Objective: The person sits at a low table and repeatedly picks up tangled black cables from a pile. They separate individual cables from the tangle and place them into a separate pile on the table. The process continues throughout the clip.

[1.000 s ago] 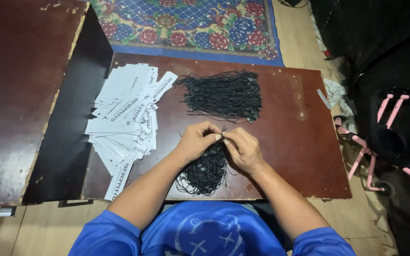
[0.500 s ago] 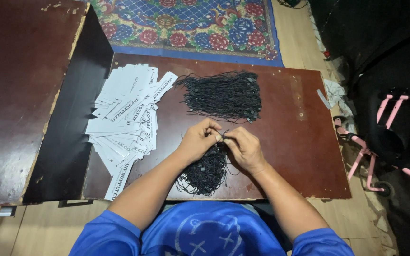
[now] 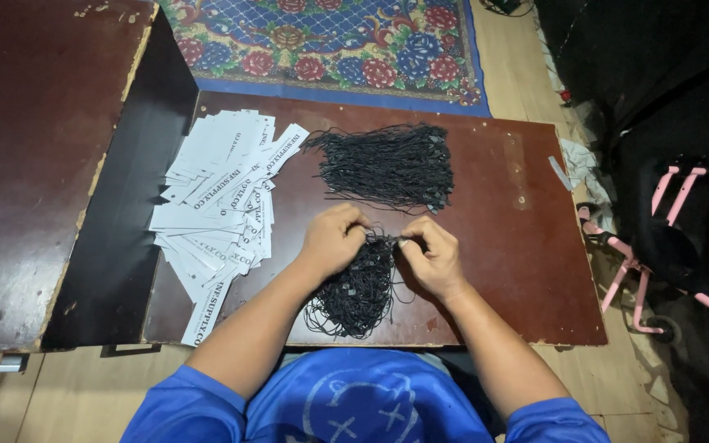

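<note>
Dark red-brown surface (image 3: 519,246), floral rug (image 3: 330,41) beyond. Near edge: heap of black cords (image 3: 359,287). Left hand (image 3: 334,239) and right hand (image 3: 432,256) rest on the heap, fingers pinched shut on its strands. Second cord bundle (image 3: 387,166) behind; white paper tags (image 3: 219,193) fanned to the left.

Tangled black string bundle (image 3: 354,287) on board, near edge.

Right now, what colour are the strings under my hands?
Black, the bundle of strings; the head view shows it.
</note>
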